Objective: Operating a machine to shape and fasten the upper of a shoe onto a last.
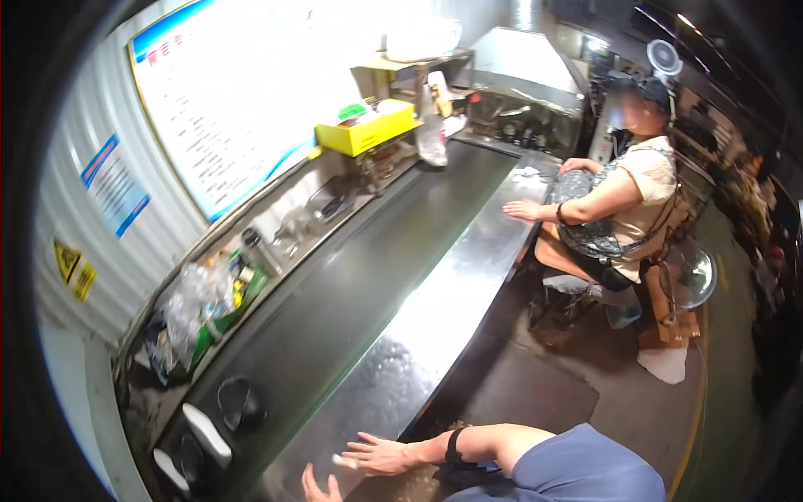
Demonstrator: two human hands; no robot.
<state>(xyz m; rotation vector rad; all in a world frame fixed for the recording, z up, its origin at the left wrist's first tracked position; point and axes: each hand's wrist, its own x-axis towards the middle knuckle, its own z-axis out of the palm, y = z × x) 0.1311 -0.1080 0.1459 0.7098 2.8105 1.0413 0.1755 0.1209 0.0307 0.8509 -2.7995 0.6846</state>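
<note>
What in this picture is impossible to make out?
All in the head view:
- Left hand: wrist cut off by the lower edge.
- Pale patch at the right hand: too small, blurred.
- Poster: upper part lost in glare.
- Clear plastic: its folds hide what lies beneath.

Long dk belt [351, 276] w/ shiny metal ledge [427, 322]; white sole-shaped pcs [207, 434] & black pcs [242, 405] on belt's near end

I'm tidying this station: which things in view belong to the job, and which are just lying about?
Likely in use:
metal worktop by the left hand and right hand
dark belt
two apparent shoes on it

Likely lying about:
plastic bags
grey bottle
yellow box, along the wall
</note>
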